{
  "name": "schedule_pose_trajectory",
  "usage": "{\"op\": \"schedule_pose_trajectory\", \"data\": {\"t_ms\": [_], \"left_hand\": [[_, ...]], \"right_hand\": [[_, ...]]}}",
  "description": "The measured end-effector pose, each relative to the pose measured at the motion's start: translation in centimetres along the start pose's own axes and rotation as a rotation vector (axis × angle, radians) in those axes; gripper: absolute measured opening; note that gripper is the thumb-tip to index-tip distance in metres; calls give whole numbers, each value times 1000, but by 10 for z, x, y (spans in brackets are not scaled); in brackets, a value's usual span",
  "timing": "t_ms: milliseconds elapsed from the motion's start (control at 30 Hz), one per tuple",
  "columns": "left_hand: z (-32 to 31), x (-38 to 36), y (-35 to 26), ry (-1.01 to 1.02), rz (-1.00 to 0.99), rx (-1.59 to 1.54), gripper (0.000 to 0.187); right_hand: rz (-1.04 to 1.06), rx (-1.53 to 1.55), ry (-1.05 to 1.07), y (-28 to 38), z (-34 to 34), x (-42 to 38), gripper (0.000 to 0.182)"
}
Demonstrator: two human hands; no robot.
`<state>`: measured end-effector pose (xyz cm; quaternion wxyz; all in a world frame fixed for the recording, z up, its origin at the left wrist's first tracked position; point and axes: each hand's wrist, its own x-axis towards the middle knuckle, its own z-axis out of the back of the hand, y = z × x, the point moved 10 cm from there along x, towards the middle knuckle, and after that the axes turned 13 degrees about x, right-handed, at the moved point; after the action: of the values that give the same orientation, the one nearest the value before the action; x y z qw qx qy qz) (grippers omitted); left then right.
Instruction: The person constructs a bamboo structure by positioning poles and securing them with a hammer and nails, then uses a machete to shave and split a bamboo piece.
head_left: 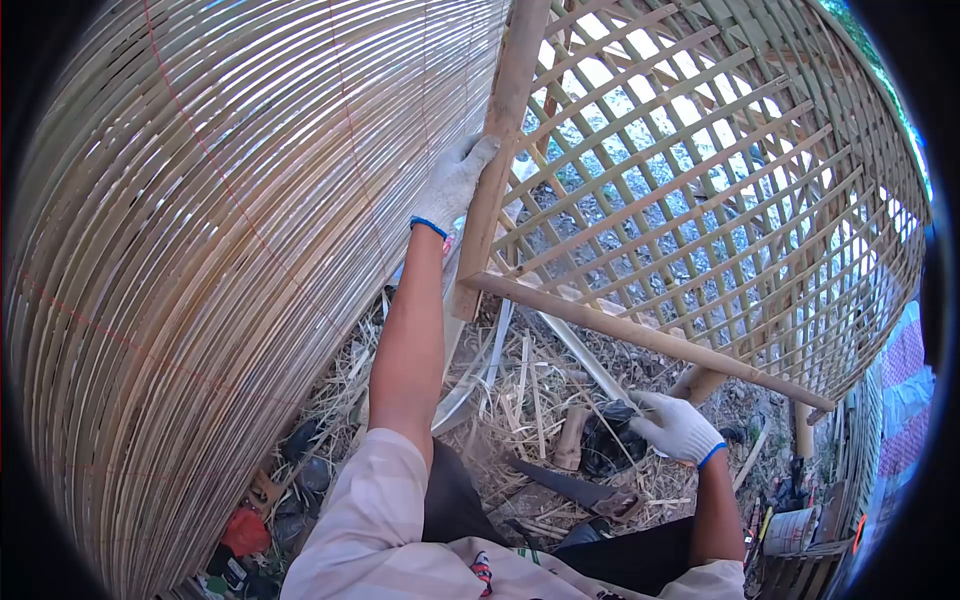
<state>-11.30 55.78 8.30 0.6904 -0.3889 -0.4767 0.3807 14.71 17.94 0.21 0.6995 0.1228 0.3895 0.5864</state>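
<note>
By the white-gloved, blue-cuffed left hand (455, 185), the pale wooden left upright (507, 100) of a crisscrossed bamboo lattice panel (690, 172) is gripped, some fingers hidden. Below the panel's bottom edge, by the right hand (682, 430), likewise gloved, a black plastic bag (606, 445) is partly covered; whether that hand's fingers are closed on a long pale strip (583, 357) cannot be told.

The left arm (408, 345) reaches forward almost straight from its pale sleeve (375, 490), the white-gloved left grip (460, 183) bent at the fingers. Nearer the body, the right forearm (716, 505) rises to a gloved right grip (682, 430), fingers pointing left, their closure unclear.
</note>
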Motion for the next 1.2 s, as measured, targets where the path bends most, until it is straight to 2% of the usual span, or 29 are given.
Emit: {"op": "schedule_pose_trajectory", "data": {"t_ms": [133,333,533,733,1033,1200], "left_hand": [[-2,-9,-11,-28,22,-92,58],[-3,-5,-3,-3,27,16,57],[-1,-6,0,-72,42,-14,59],[-1,-6,0,-78,28,-2,60],[0,-10,-6,-83,19,3,61],[-1,-10,2,-76,29,-28,59]], "right_hand": [[63,-29,-105,-1,10,-11,59],[55,35,-37,-8,6,-13,59],[94,47,59,-9,-7,-15,60],[43,101,53,-7,-2,-18,59],[116,65,15,-10,-3,-15,60],[49,130,57,5,-6,-21,58]]}}
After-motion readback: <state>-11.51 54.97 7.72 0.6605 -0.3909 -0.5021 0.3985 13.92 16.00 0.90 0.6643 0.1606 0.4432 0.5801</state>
